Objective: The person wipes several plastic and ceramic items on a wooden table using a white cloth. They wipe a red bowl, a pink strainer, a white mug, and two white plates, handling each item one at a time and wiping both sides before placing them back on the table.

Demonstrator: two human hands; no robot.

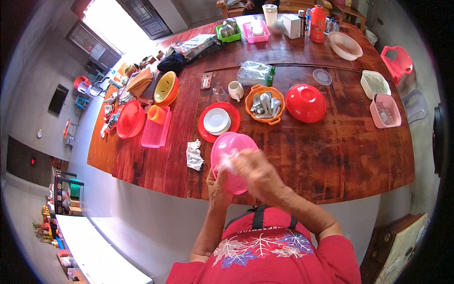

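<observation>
Two bare hands met over one bright pink, rounded plastic basket with perforated walls (226,150), which was held up at the near edge of a large reddish-brown wooden table (331,156), just in front of the person's red shirt (265,246). The left hand (218,190) gripped the basket from its lower left side, its fingers closed on the wall, some of them hidden behind it. The right hand (257,171), blurred, was bent over the basket with its fingers closed on a wad of thin white material (229,162) that lay against the pink plastic; how each finger sat could not be told through the blur. On the table left of the basket lay a crumpled white cloth or tissue (194,155). Just beyond the basket stood a round red plastic plate (204,130) bearing a small stack of white round plates (217,120). Farther off were a cream-coloured mug with a handle (235,90) and, to its right, a round orange plastic basket with two handles (258,88) full of pale spoons (267,105). Right of that sat a glossy red domed bowl, upside down (306,103). Well to the left, a pink rectangular perforated tray (153,136) held an orange plastic cup (156,114).
</observation>
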